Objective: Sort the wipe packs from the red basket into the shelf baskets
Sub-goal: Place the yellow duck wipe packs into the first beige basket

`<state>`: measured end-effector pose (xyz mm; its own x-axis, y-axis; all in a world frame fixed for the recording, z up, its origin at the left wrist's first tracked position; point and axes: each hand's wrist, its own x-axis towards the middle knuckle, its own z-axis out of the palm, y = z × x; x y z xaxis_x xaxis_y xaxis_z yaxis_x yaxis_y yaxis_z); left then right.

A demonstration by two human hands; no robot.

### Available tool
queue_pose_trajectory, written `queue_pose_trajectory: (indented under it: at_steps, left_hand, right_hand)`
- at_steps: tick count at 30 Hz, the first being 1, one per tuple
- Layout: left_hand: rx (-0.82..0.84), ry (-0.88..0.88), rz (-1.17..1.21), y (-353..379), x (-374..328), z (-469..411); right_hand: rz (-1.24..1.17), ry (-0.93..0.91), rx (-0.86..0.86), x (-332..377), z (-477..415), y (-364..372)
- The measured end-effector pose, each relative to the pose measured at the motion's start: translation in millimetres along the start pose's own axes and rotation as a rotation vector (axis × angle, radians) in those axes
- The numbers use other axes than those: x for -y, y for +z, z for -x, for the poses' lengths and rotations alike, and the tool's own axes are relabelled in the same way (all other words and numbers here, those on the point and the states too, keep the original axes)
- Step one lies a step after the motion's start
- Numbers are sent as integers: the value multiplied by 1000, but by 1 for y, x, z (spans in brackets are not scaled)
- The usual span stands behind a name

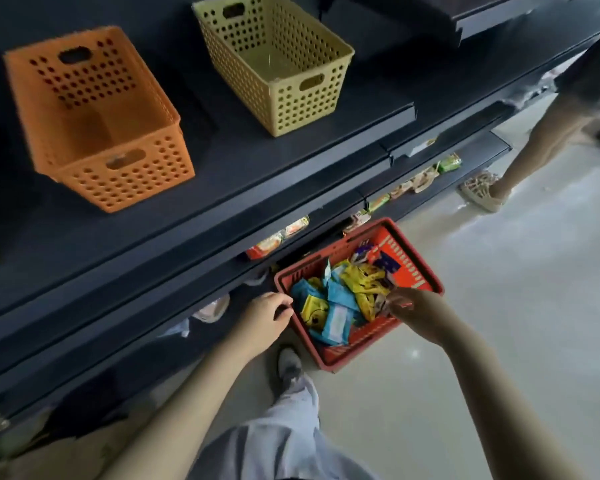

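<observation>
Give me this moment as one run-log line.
stage: picking | left hand: on red basket rim | right hand: reaching among wipe packs, grip unclear | orange basket: empty | yellow basket: empty

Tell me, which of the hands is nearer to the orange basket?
Left. The left hand is below the orange basket, at the red basket rim; the right hand is farther right.

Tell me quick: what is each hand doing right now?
Left hand: curled on the red basket rim.
Right hand: reaching into the wipe packs; grip cannot be told, blurred.
</observation>
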<state>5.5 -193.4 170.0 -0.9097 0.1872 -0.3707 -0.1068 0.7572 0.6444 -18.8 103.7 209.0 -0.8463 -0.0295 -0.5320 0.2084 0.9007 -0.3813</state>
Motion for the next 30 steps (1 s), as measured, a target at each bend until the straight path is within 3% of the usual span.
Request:
queue_pose_trajectory:
  at_steps: [5, 10, 19, 24, 30]
  left_hand:
    - [2, -186, 125, 56, 26, -58]
    - [-110, -342, 107, 118, 34, -94]
    - [-204, -307, 109, 230, 30, -194]
    - [-95, -298, 175, 273, 10, -269]
    - [-51, -582, 341, 303, 4, -327]
  right_hand:
    - [-78, 61, 67, -44, -56, 19]
    - [-150, 130, 95, -84, -123, 43]
    - [-292, 297, 147, -145, -258, 104]
    - [-450, 423, 126, -179, -313, 123]
    - [-600, 524, 158, -204, -340, 140]
